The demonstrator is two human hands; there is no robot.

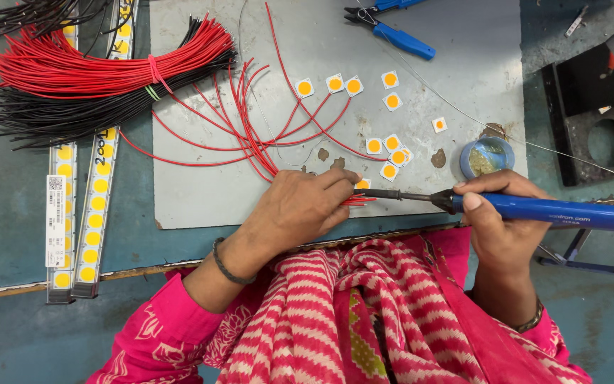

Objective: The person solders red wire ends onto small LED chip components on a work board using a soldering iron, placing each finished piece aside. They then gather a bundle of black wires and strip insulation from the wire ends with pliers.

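My left hand [303,206] presses down on the ends of several loose red wires [250,135] fanned over a grey mat [449,71], next to a small white square chip with a yellow centre [362,184]. My right hand [495,220] grips a blue-handled soldering iron [541,210]; its dark tip [385,193] points left and meets the wire ends at my left fingertips. More such yellow-centred chips [390,80] lie scattered on the mat above.
Bundles of red wires [94,67] and black wires [72,114] lie at upper left. Strips of yellow chips [94,213] run down the left. Blue-handled pliers [392,32] sit at top. A small round tin [487,156] and a black metal fixture [598,121] are at right.
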